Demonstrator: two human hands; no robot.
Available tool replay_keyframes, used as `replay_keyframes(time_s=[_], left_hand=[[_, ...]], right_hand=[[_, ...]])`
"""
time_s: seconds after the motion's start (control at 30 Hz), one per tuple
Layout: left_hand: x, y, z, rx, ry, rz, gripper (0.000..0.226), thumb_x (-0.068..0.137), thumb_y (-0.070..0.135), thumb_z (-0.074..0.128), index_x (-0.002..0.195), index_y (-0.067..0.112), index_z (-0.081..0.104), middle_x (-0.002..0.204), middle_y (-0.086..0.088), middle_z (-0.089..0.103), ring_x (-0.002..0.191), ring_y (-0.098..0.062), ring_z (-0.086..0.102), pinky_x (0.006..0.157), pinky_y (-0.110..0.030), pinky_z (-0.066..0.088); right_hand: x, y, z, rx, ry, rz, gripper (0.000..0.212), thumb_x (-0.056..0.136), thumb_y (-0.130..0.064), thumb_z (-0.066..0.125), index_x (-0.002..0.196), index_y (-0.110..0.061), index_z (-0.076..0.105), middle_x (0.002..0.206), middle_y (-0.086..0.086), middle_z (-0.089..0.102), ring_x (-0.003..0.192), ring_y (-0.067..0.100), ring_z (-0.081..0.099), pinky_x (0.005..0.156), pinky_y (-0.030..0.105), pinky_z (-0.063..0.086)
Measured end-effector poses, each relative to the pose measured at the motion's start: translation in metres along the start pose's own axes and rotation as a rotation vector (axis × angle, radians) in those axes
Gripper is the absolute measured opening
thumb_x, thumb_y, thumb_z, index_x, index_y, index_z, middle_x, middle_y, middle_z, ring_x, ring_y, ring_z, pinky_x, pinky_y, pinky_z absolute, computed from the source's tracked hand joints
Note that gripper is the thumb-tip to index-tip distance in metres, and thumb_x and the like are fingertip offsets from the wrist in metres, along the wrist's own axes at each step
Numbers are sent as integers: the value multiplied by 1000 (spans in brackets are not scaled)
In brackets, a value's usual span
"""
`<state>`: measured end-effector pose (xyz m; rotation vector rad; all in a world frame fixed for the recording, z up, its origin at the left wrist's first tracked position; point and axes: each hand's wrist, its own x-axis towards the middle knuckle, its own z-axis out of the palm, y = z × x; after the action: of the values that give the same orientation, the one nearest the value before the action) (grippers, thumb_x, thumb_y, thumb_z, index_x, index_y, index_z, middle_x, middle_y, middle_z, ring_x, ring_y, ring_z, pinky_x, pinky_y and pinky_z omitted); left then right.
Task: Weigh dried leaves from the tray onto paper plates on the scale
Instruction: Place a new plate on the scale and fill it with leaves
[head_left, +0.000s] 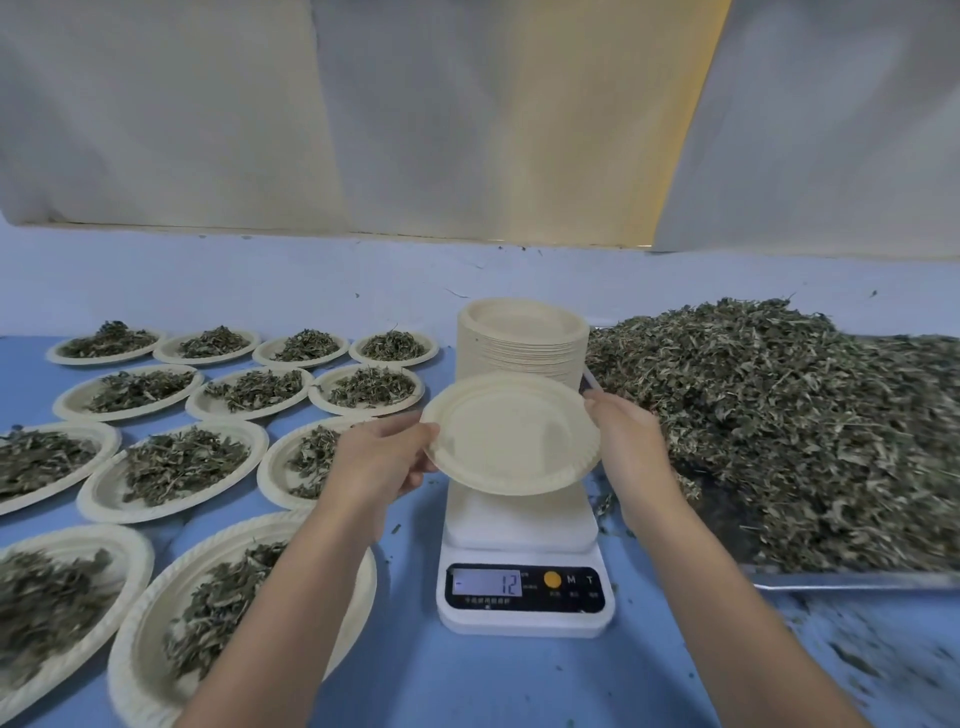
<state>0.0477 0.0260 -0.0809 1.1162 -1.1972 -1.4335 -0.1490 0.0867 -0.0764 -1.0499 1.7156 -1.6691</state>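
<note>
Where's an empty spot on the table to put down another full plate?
Bare table lies in front of the scale, between the filled plates and the tray. The left side is crowded; the tray fills the right.

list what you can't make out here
Head view:
- Scale platform: back hidden by the empty plate held by left hand and right hand.
- Print under the scale's display: too small.
- Tray: right end cut off by frame edge, bed buried under leaves.
- Near filled plates: cut by left edge.

empty paper plate (511, 436) over scale (522, 558)
</note>
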Motion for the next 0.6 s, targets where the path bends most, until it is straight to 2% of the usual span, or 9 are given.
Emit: replay_keyframes(time_s=[0.03, 0.07, 0.1, 0.13, 0.2, 0.27, 0.33, 0.4, 0.6], left_hand=[[-1, -1, 0, 23, -7, -10, 8, 87, 6, 64, 88, 13, 68, 50, 3, 61, 39, -7, 50, 54, -24, 42], [-1, 0, -1, 44, -5, -20, 5, 88, 9, 64, 89, 9, 69, 53, 0, 64, 39, -9, 53, 56, -26, 43], [-1, -1, -1, 64, 12, -34, 10, 89, 15, 63, 88, 6, 69, 56, -2, 66, 40, -11, 56, 56, -26, 44], [-1, 0, -2, 85, 38, -50, 20, 91, 22, 60, 86, 5, 68, 58, -4, 68, 41, -14, 59, 53, -25, 44], [0, -1, -5, 114, 77, -79, 36, 95, 35, 52, 83, 5, 68, 62, -7, 71, 45, -18, 64, 47, -24, 46], [0, -3, -6, 105, 77, -113, 43, 97, 39, 45, 84, 4, 67, 64, -10, 71, 48, -22, 67, 42, -21, 46], [0, -5, -6, 95, 74, -137, 45, 98, 37, 43, 86, 1, 67, 63, -12, 71, 48, -25, 67, 37, -20, 45], [0, -6, -6, 102, 78, -148, 44, 99, 35, 42, 87, 0, 66, 61, -12, 70, 47, -25, 66, 37, -19, 45], [1, -11, -7, 118, 84, -178, 43, 99, 32, 39, 88, -1, 65, 59, -9, 70, 47, -24, 67, 39, -19, 44]], right_hand=[[1, 5, 0, -36, 1, 29, 26, 95, -17, 45, 101, -5, 67, 100, 11, 67, 90, 30, 61, 76, 29, 40], [2, 9, 0, -71, -2, 47, 31, 94, -16, 45, 102, 9, 61, 104, 28, 61, 106, 47, 50, 75, 30, 35], [2, 13, -1, -104, -3, 56, 33, 92, -15, 45, 102, 15, 53, 104, 35, 55, 77, 43, 52, 73, 31, 30], [1, 15, -1, -129, -3, 62, 33, 91, -14, 45, 98, 18, 51, 97, 38, 51, 72, 21, 37, 71, 32, 26], [0, 17, -1, -156, -4, 84, 30, 88, -12, 44, 85, 17, 50, 76, 27, 44, 72, 21, 35, 68, 33, 23], [0, 19, -2, -155, 5, 80, 27, 87, -10, 43, 73, 13, 42, 72, 13, 39, 71, 19, 31, 65, 34, 21], [1, 22, -2, -169, 14, 71, 27, 88, -10, 42, 65, 0, 31, 69, 11, 30, 67, 20, 24, 59, 32, 17], [1, 24, -1, -211, 14, 63, 31, 88, -11, 42, 63, -13, 24, 67, 12, 24, 65, 20, 20, 56, 32, 12], [4, 30, 3, -291, 10, 63, 37, 88, -10, 40, 59, -18, 19, 55, -2, 21, 57, 16, 16, 54, 31, 11]])
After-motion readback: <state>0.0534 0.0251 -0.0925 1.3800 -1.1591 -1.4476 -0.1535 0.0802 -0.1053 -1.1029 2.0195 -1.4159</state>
